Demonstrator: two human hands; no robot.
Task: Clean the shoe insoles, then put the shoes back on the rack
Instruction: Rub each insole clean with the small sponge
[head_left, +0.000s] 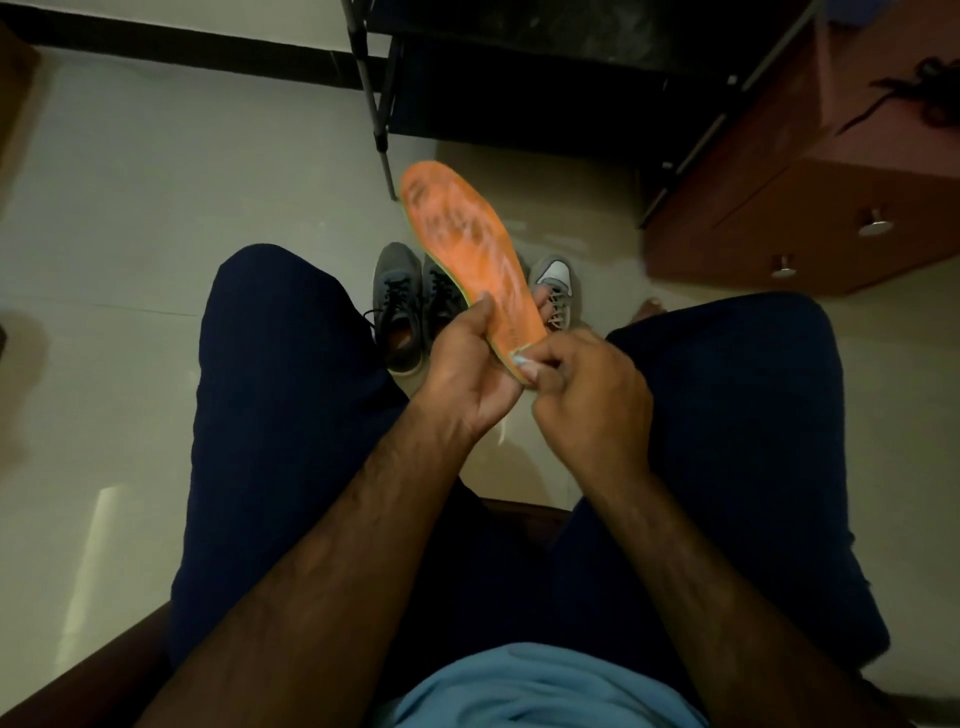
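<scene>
Fingers of the left hand (467, 374) were wrapped round the heel half of an orange insole (467, 234), the thumb lying on its upper face near the left edge and the fingertips showing past the right edge. The right hand (587, 395) was curled, pinching a small whitish wad (522, 358) against the heel end of the insole; what the wad was made of could not be told. The insole was held in the air between the knees, tilted away from the person, its toe end pointing up towards a black shoe rack (519, 78). Its orange face carried pale and grey smears, and a green edge showed along its left side.

Below the insole, on the pale tiled floor (156, 208), a pair of grey laced shoes (397, 306) stood side by side, with a grey-and-white shoe (555, 283) just to their right, partly hidden by the insole and fingers. The person sat with dark blue trouser legs (270, 389) spread to both sides and a light blue shirt (545, 686) at the bottom edge. A brown cabinet (779, 208) with metal knobs (875, 222) stood right of the rack.
</scene>
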